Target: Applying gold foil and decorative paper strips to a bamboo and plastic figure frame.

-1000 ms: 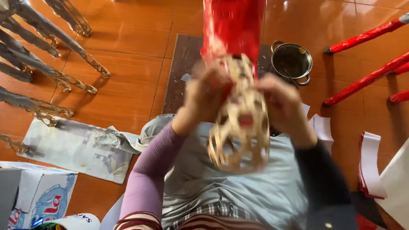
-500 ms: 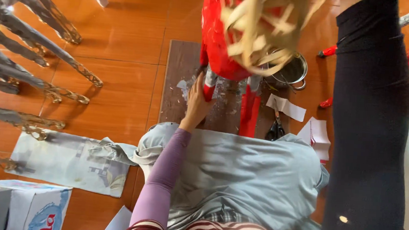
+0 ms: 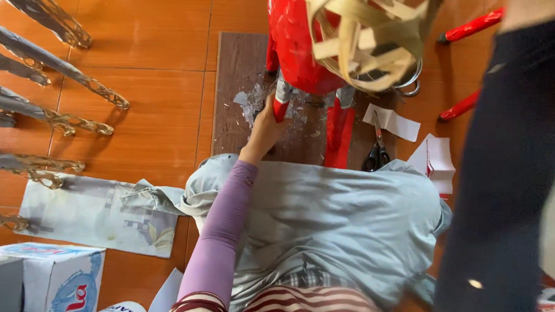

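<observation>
My left hand [image 3: 267, 128], in a lilac sleeve, is closed around one red leg [image 3: 281, 105] of a red paper-covered figure [image 3: 295, 41] standing on a brown board [image 3: 240, 76]. A woven frame of pale bamboo strips [image 3: 362, 33] hangs close to the camera, in front of the figure. My right arm in a dark sleeve [image 3: 515, 158] reaches up along the right side. Of my right hand [image 3: 538, 6] only the wrist end shows at the top edge, so its grip is hidden. A grey cloth [image 3: 350, 225] covers my lap.
Scissors [image 3: 375, 155], white paper pieces [image 3: 392, 121] and a metal pot [image 3: 412, 81] lie by the board. Red sticks [image 3: 471, 26] lie at the right. Ornate metal rods [image 3: 58, 75] fan out at the left, above a newspaper sheet [image 3: 88, 212] and a cardboard box [image 3: 58, 281].
A second ago both hands held the bamboo frame over my lap. The frame has risen toward the camera, my right arm went up, and my left hand dropped onto the red leg.
</observation>
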